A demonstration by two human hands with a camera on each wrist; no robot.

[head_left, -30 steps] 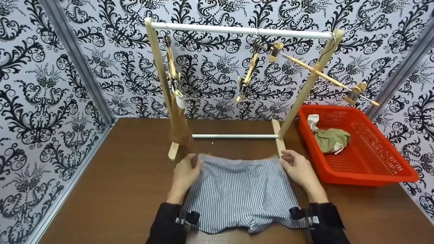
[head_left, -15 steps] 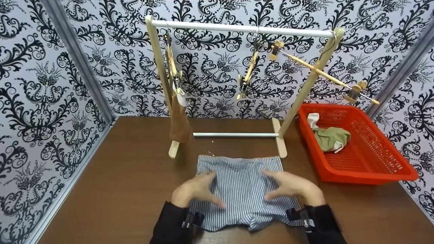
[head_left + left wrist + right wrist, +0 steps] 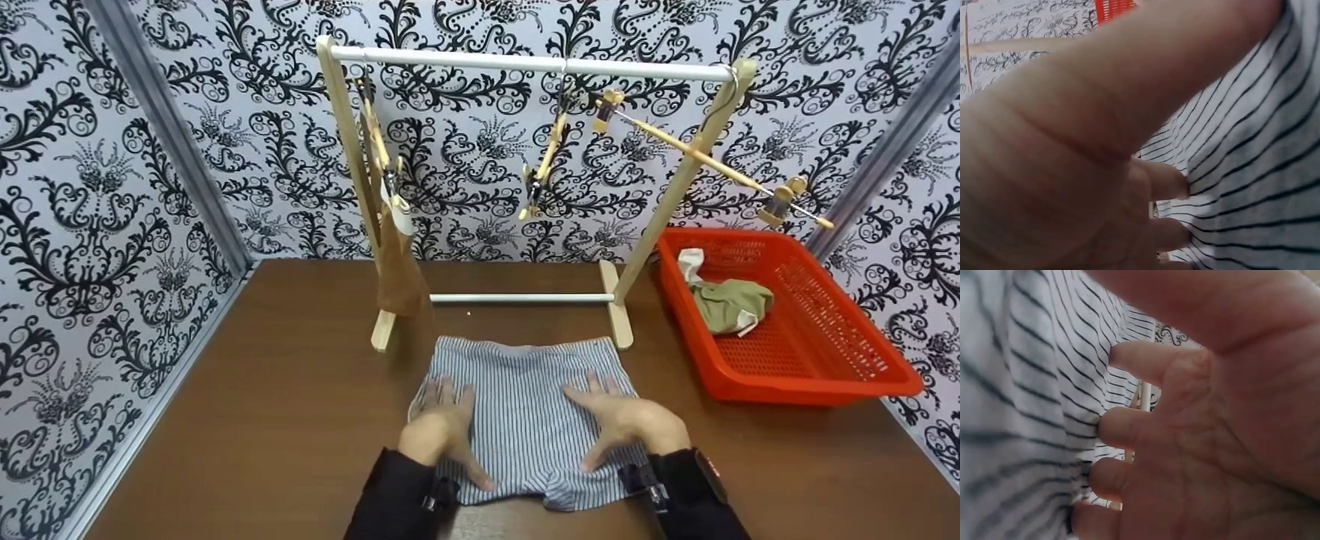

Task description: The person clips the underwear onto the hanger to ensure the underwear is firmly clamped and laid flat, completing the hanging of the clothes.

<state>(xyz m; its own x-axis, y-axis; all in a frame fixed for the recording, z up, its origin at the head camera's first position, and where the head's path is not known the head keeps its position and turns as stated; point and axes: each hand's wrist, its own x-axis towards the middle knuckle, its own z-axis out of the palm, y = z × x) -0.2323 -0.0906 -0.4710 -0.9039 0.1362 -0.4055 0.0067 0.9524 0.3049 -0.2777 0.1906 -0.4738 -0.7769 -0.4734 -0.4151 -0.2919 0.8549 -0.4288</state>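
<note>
A pair of striped shorts lies spread on the brown table, waistband toward the rack. On its left side rests my left hand, fingers spread and fingertips touching the cloth. My right hand presses the right side in the same way, thumb apart from the fingers. In the left wrist view the fingertips meet the striped cloth. The right wrist view likewise has several fingers against the stripes, with the palm raised off them.
Behind the shorts stands a wooden rack with a white top rail. A brown garment hangs from its left clip hanger; two bare clip hangers hang further right. A red basket at right holds a green and white cloth.
Both hands have let go of the waistband corners and come down toward me onto the body of the shorts, fingers now spread. The cloth has shifted slightly.
</note>
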